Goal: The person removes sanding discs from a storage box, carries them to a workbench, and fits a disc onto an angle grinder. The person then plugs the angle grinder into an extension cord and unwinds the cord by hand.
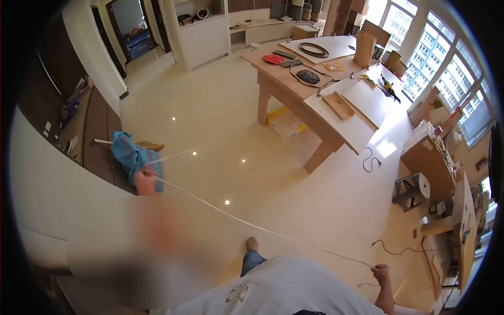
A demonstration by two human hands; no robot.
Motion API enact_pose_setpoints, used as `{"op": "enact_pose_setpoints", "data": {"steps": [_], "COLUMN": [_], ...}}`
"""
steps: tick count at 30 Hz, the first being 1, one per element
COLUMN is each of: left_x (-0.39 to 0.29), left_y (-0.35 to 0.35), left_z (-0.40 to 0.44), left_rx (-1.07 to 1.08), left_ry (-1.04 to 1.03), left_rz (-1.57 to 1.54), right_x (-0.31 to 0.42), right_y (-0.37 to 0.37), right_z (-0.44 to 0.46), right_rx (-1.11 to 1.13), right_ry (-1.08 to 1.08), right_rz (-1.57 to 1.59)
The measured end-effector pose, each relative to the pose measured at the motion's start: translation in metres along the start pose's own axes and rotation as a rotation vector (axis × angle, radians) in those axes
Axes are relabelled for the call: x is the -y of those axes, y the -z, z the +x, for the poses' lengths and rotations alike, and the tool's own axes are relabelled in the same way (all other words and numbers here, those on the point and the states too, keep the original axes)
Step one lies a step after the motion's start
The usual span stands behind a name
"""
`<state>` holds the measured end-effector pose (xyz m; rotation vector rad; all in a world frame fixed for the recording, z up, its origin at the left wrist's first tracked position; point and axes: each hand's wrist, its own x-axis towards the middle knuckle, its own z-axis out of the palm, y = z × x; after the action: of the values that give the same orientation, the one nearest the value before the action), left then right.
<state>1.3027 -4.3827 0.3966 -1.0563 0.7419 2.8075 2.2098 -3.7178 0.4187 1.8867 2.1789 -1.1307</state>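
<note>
A long thin white cord runs between my two hands and sags a little over the floor. My left hand, raised at the left in front of a blue cloth bag, is closed around one part of the cord. From this hand a short pale end sticks out to the right, blurred. Down at the lower right, my right hand is closed on the other part, and a short loose tail hangs below it. Whether it is a cable or a flat strip is too fine to tell.
A wooden workbench with boards, a belt loop and tools stands at the back right. Under it lies a yellow-and-white package. A grey stool and dark cables are on the right, a brown low cabinet on the left.
</note>
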Motion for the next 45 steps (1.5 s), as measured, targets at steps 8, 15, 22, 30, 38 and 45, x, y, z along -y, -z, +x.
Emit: {"op": "enact_pose_setpoints", "data": {"steps": [8, 15, 22, 30, 38, 45], "left_x": [-0.223, -0.287, -0.128, 0.008, 0.198, 0.372], "left_y": [-0.223, -0.447, -0.544, -0.629, -0.679, -0.687], "left_z": [-0.052, -0.233, -0.541, -0.693, -0.754, -0.812], "left_rx": [0.590, 0.969, 1.142, 1.310, 1.201, 1.079], "left_ry": [-0.225, -0.371, -0.216, -0.083, -0.262, -0.204], "left_rz": [0.014, 0.151, -0.024, 0.003, 0.287, 0.198], "right_x": [0.125, 0.125, 0.013, -0.272, -0.306, -0.270], "right_y": [-0.088, -0.120, -0.083, -0.099, -0.120, -0.100], "right_z": [-0.017, 0.004, 0.034, -0.001, -0.018, 0.006], "right_rx": [0.285, 0.393, -0.028, -0.548, -0.437, -0.363], "right_ry": [0.157, 0.123, 0.000, -0.435, -0.588, -0.319], "right_rz": [0.091, 0.401, 0.619, 0.320, 0.919, 0.659]}}
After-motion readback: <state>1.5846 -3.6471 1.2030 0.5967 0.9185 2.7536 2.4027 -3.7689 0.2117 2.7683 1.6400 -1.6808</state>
